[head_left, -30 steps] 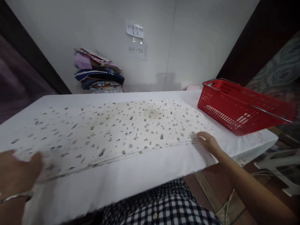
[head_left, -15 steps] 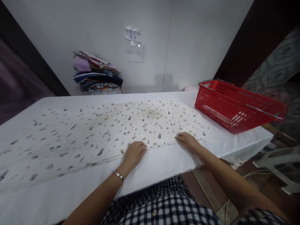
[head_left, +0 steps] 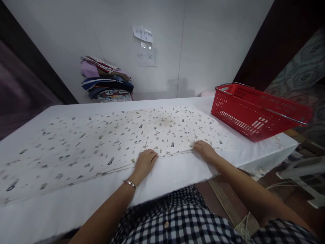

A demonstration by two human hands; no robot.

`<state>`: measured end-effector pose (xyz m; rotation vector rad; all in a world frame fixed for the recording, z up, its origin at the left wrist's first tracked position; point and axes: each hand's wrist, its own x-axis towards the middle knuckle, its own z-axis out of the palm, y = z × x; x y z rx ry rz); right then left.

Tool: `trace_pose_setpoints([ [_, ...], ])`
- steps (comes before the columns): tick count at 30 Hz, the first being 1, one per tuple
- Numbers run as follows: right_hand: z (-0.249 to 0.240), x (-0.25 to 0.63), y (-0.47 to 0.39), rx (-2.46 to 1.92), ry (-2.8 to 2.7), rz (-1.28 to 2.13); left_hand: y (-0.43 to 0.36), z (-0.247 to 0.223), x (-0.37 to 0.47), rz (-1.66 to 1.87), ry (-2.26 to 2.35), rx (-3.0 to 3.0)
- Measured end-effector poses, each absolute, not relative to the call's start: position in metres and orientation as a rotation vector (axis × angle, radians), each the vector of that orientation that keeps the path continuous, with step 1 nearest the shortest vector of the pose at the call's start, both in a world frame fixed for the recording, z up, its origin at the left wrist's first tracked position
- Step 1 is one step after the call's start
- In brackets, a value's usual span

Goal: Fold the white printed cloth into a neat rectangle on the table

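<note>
A long folded white cloth [head_left: 132,135] printed with small grey, brown and blue figures lies flat along the table, its layered near edge facing me. My left hand [head_left: 145,162], with a silver bracelet at the wrist, is closed at that near edge around the middle, fingers together over the cloth. Farther right along the same edge, my right hand [head_left: 205,150] has its fingertips closed on the cloth near its right end. Both thumbs are partly hidden. A faint yellowish patch shows on the cloth beyond my hands.
The table [head_left: 175,176] has a white cover. At its right end stands a red plastic basket [head_left: 243,110] with metal handles. A stack of folded fabrics [head_left: 108,81] is at the back left by the wall. Paper notes [head_left: 146,56] hang on the wall; a white plastic stool [head_left: 304,173] stands right.
My view has shifted slightly, so the scene sits a little differently in the picture. Both hands stay at the cloth's near edge in about the same places.
</note>
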<state>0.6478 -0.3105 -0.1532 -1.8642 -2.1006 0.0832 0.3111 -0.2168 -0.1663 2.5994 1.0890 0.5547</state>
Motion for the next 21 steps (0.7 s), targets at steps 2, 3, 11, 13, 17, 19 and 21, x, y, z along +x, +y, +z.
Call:
trace_pose_setpoints([
  [2, -0.155, 0.648, -0.315, -1.887, -2.075, 0.089, -0.217, -0.166, 0.311, 0.549, 1.079, 2.613],
  [3, -0.155, 0.648, -0.317, -1.882, -2.080, 0.083, -0.217, -0.165, 0.311, 0.556, 1.073, 2.623],
  [11, -0.160, 0.647, -0.325, -1.790, -2.102, 0.077, -0.224, -0.160, 0.312, 0.481, 1.090, 2.714],
  [13, -0.160, 0.649, -0.327, -1.735, -2.122, 0.071, -0.224, -0.160, 0.311, 0.482, 1.066, 2.714],
  [17, -0.161, 0.666, -0.337, -1.623, -2.199, -0.023, -0.221, -0.162, 0.308, 0.533, 0.997, 2.713],
  [19, -0.164, 0.684, -0.345, -1.651, -2.183, -0.082, -0.219, -0.164, 0.307, 0.560, 0.977, 2.701],
  [21, -0.166, 0.706, -0.354, -1.714, -2.139, -0.143, -0.217, -0.167, 0.307, 0.582, 0.963, 2.684],
])
